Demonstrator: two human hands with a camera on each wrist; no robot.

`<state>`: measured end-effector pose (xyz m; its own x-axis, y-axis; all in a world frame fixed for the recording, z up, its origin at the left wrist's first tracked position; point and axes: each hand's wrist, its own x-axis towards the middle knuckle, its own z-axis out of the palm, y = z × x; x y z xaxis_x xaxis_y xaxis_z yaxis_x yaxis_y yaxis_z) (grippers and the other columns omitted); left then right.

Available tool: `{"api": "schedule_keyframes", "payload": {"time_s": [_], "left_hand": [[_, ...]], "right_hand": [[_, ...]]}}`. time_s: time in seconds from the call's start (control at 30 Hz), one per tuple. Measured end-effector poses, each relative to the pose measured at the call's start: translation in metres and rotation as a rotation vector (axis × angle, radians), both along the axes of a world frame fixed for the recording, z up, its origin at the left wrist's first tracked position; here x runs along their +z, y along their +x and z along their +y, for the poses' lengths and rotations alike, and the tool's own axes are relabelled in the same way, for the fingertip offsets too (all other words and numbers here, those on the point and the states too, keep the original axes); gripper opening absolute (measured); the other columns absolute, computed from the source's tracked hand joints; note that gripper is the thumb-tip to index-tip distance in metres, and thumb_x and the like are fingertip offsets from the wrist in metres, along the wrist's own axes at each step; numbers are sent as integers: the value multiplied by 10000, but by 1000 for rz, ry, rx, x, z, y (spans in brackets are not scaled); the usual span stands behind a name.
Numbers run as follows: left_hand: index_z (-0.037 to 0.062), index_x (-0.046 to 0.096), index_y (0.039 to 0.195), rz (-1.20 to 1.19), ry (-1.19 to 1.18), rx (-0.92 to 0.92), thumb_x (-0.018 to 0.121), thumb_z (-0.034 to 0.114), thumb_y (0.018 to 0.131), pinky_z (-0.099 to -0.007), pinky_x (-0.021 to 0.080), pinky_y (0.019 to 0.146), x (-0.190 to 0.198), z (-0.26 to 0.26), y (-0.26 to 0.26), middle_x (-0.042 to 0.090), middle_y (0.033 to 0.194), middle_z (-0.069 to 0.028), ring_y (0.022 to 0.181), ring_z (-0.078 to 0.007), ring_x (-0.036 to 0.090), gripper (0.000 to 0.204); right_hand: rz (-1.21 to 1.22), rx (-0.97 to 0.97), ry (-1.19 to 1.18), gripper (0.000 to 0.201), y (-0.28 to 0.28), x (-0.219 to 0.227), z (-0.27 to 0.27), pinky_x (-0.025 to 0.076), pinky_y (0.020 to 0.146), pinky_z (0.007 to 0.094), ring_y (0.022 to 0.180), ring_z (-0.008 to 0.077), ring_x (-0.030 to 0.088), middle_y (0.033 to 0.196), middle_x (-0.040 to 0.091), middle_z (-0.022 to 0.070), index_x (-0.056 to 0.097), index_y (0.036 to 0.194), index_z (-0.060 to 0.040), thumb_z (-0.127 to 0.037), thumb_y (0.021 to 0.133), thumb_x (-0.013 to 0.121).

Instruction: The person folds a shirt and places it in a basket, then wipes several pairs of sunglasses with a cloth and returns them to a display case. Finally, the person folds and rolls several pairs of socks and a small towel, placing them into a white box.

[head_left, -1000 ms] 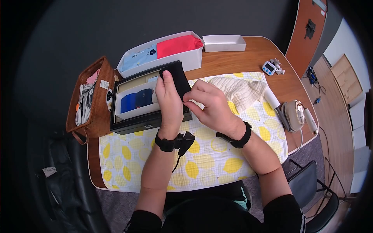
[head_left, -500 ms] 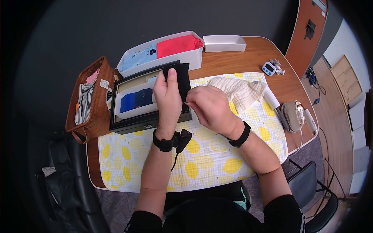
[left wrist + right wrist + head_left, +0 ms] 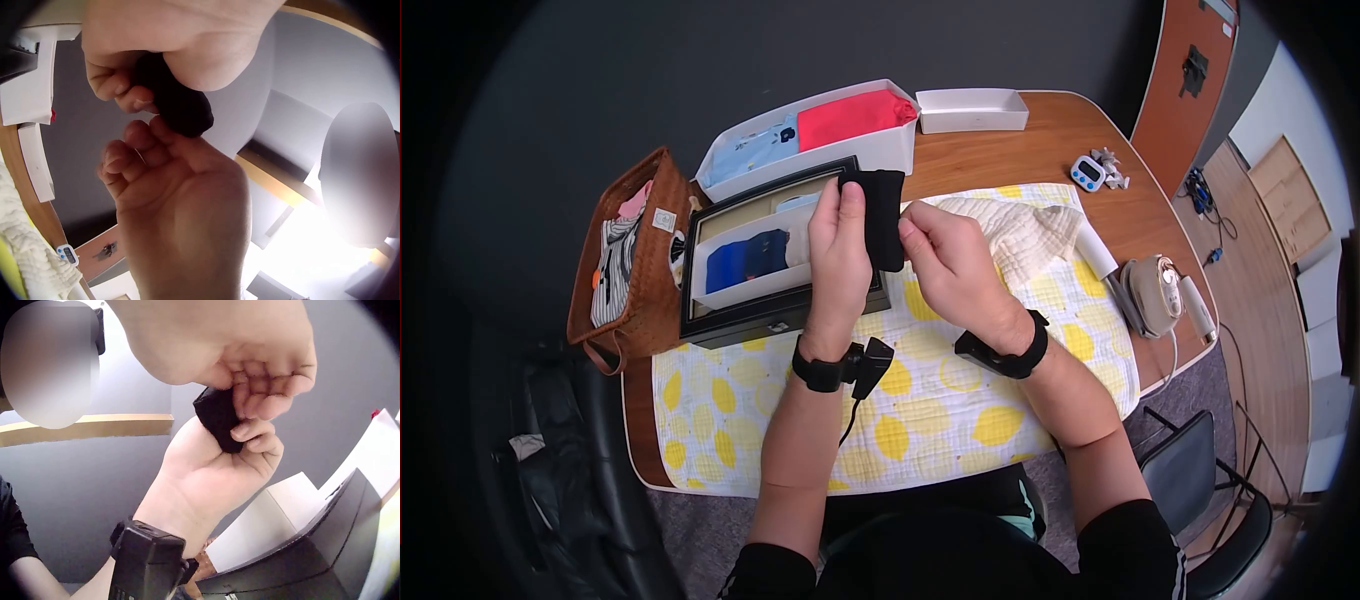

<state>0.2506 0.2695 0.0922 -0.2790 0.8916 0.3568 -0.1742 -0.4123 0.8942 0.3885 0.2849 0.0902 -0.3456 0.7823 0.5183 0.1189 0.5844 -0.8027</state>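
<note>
A small folded black cloth (image 3: pixel 885 220) is held up between both hands, above the front of the table. My left hand (image 3: pixel 838 260) grips its left side, thumb laid across the front face. In the left wrist view the cloth (image 3: pixel 175 100) looks like a thick, rounded bundle lying in the curled left fingers. My right hand (image 3: pixel 955 265) pinches the cloth's right edge between thumb and fingers. The right wrist view shows the cloth's folded open end (image 3: pixel 215 415) near the right fingers. Behind the left hand stands a black case (image 3: pixel 750 325) with a white tray (image 3: pixel 725 295) of folded blue items.
A brown woven basket (image 3: pixel 650 300) with clothes stands at the left. Behind are a white bin (image 3: pixel 890 150) with folded garments and a small white box (image 3: pixel 970 122). At right lie a cream cloth (image 3: pixel 1025 240), a timer (image 3: pixel 1087 173) and a garment steamer (image 3: pixel 1150 297). A lemon-print cloth (image 3: pixel 920 430) covers the front.
The black cloth has shifted right and turned more upright, its front face now squarer to the head view. Both hands moved slightly right with it; the right thumb now shows on top.
</note>
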Motion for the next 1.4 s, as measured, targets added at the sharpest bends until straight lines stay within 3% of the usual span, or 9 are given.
{"api": "schedule_keyframes", "payload": {"time_s": [0.27, 0.47, 0.57, 0.77, 0.97, 1.1, 1.2, 1.3, 1.4], "left_hand": [[-10, 587, 1113, 128, 96, 108, 497, 244, 1096, -208, 476, 675, -8, 6, -6, 651, 919, -4, 791, -24, 567, 270], [7, 611, 1093, 217, 95, 174, 492, 245, 1098, -198, 468, 711, -5, 2, -5, 658, 947, 16, 820, -28, 567, 266], [3, 613, 1117, 134, 57, 36, 491, 241, 1097, -199, 479, 730, -2, -1, -4, 670, 968, 4, 841, -33, 583, 268], [-17, 593, 1091, 140, 77, -10, 502, 208, 1086, -235, 511, 663, -10, 3, 5, 692, 885, -41, 758, -64, 613, 243], [-32, 626, 1059, 397, 102, 242, 536, 191, 1066, -281, 516, 660, -12, 5, -1, 709, 840, -85, 747, -93, 626, 241], [-30, 640, 1011, 425, 87, 313, 543, 194, 1060, -299, 514, 647, -5, 0, 1, 697, 785, -92, 697, -122, 624, 249], [-27, 639, 986, 469, 82, 294, 531, 215, 1065, -314, 506, 631, -7, -1, 0, 677, 746, -110, 666, -144, 619, 276], [-22, 636, 969, 512, 57, 245, 520, 243, 1070, -328, 498, 618, -8, -3, 4, 656, 722, -130, 646, -162, 614, 306], [-21, 644, 968, 480, 36, 175, 492, 275, 1087, -311, 500, 629, -13, -1, 5, 663, 738, -101, 667, -136, 612, 352]], "right_hand": [[-162, -254, 278, 159, 0, 5, -4, 450, 584, 465, 680, 436, 586, 703, 560, 223, 515, 831, 16, -49, 967, 564], [-119, -108, 117, 144, -1, 1, -4, 483, 636, 506, 747, 455, 622, 777, 626, 241, 543, 885, 9, -105, 970, 564], [65, -62, -61, 166, -1, 1, 1, 481, 634, 516, 746, 465, 619, 765, 624, 251, 557, 902, 11, -129, 988, 535], [-34, -135, 15, 165, 2, 0, 4, 472, 618, 521, 725, 474, 617, 723, 609, 261, 556, 879, 10, -118, 977, 520], [-132, -260, 85, 152, 7, 7, 0, 470, 604, 521, 703, 470, 614, 706, 603, 256, 538, 869, 8, -108, 967, 532], [-180, -157, 48, 162, 5, 6, 1, 484, 618, 498, 734, 467, 626, 748, 623, 253, 558, 918, 10, -138, 983, 540], [103, -83, -73, 229, 7, 1, 12, 517, 630, 407, 711, 359, 680, 766, 663, 196, 596, 1024, 20, -207, 1007, 575], [99, 137, -198, 314, 14, 8, 12, 519, 666, 256, 754, 74, 617, 812, 676, 62, 626, 1097, 67, -228, 997, 661], [65, 162, -301, 282, 19, 14, 10, 487, 719, 233, 821, 63, 586, 878, 661, 27, 635, 1064, 44, -229, 1003, 665]]}}
